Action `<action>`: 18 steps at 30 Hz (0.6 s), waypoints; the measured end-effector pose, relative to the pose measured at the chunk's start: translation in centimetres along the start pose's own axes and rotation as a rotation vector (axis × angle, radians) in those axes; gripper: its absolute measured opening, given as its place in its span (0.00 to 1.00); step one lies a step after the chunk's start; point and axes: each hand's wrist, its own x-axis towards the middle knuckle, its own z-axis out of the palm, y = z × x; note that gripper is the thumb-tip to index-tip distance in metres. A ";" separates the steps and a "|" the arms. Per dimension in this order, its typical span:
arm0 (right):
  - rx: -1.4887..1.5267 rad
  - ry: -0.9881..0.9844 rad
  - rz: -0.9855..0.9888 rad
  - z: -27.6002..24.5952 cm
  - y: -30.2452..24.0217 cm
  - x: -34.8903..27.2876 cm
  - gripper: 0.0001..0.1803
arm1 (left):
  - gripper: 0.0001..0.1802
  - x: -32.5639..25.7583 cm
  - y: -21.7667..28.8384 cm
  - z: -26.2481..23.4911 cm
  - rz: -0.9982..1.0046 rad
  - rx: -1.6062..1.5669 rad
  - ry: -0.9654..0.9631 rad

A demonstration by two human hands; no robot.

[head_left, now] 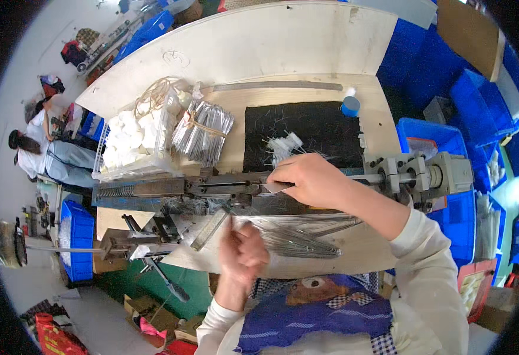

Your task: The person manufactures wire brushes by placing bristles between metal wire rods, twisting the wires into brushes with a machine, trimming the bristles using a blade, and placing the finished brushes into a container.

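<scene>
My right hand [310,177] reaches over the long metal bench machine [230,186], fingers pinched at its middle. A small pale edge shows under the fingertips; I cannot make out what they hold. My left hand [243,251] is in front of the machine, its fingers curled and slightly blurred; whatever may be inside is hidden. Beside it a flat, pale rectangular bar [209,229] lies at a slant. To its right, a bundle of thin metal wires [301,241] rests along the bench front. Loose wire bits litter the machine.
Behind the machine are a clear basket of white pieces [138,139], a banded bundle of silver strips [203,133], a black mat [301,127] with white brush-like pieces, and a blue-and-white round container [350,106]. Blue bins [437,139] stand right. A person [46,148] is far left.
</scene>
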 end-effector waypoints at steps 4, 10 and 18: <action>-0.015 0.001 0.044 -0.3 1.0 -0.2 0.11 | 0.26 -0.2 -0.7 6.6 -0.038 0.028 -0.116; -0.095 -0.072 0.010 0.5 -0.6 0.7 0.10 | 0.17 2.9 -1.4 -3.8 0.845 1.758 0.228; -0.410 0.090 0.060 3.2 -3.7 -7.7 0.08 | 0.18 -3.5 6.6 -6.6 0.690 1.116 0.650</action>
